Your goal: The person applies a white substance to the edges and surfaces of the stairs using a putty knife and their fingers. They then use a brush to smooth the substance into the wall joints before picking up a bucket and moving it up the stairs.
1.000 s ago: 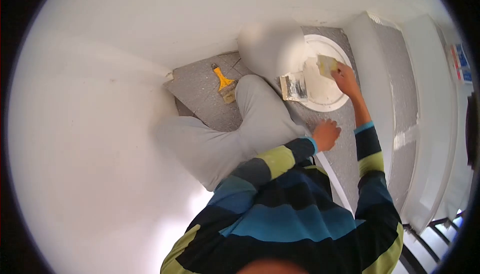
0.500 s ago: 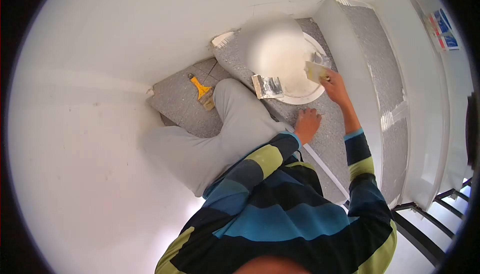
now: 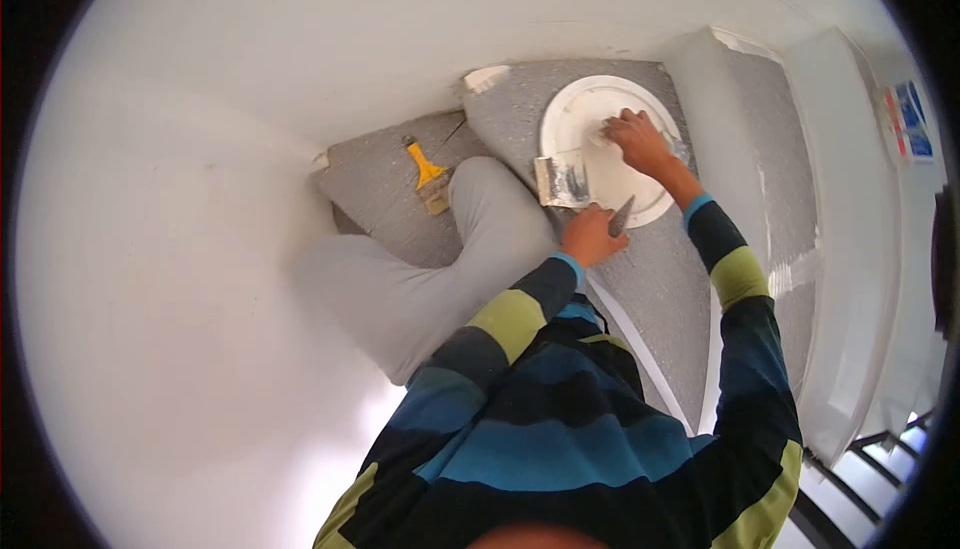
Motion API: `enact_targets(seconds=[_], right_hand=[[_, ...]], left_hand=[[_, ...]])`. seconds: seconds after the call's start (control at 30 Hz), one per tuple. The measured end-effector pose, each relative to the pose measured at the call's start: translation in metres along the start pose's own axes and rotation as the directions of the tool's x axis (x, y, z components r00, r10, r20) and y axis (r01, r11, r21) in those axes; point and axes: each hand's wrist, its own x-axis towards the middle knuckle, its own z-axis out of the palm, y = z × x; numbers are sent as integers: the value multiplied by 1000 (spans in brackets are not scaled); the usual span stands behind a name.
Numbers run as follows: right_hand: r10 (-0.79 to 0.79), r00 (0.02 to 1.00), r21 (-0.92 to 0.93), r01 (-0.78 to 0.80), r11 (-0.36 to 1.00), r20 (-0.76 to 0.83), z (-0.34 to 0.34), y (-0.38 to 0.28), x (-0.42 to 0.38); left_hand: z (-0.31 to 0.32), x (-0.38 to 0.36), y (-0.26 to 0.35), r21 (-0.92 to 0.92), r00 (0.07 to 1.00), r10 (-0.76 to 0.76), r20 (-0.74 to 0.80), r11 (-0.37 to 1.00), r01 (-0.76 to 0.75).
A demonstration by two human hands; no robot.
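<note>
So the round white lid (image 3: pixel 610 189) is sitting on a grey speckled step (image 3: pixel 665 289), with a pale smear of something creamy across its middle. Right hand (image 3: pixel 640 144) is over the lid, palm down with the fingers bent inward, and honestly I can't tell if it's gripping anything because the knuckles cover whatever is under there

Left hand (image 3: pixel 592 236) is down by the near edge of the lid, fingers curled around a dark pointed tool (image 3: pixel 622 217). The tip overlaps the rim from this angle, though I can't say if they actually touch

Just past the left hand there's a wide scraper (image 3: pixel 563 180), its grey blade all smeared, lying over the left side of the lid. A second one, a yellow-handled scraper (image 3: pixel 427 169), lies on the lower step (image 3: pixel 375 184) right beside the person's grey trouser knee (image 3: pixel 485 194)

Other bits: more stairs on the right with white risers (image 3: pixel 850 249), a blue, red and white packet (image 3: pixel 908 121) up there, black railing (image 3: pixel 840 484) at bottom right
</note>
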Motion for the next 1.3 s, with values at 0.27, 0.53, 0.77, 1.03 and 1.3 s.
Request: enact_targets(seconds=[0.27, 0.53, 0.77, 1.03, 1.3], right_hand=[[-220, 967, -60, 229, 972, 131, -9, 10, -8], [338, 931, 549, -211, 809, -139, -59, -2, -62], [485, 814, 798, -44, 602, -321, -85, -82, -94], [563, 720, 759, -78, 646, -405, -100, -131, -77], [464, 688, 602, -50, 797, -557, -99, -123, -74]], left_hand=[[1, -5, 8, -7, 999, -37, -33, 999, 37], [-49, 5, -24, -981, 980, -60, 192, 12, 193], [-106, -13, -5, -970, 991, 113, -76, -239, -47], [-104, -18, 5, -978, 977, -30, -210, 6, -210], [-116, -20, -5, -999, 987, -157, -32, -18, -35]])
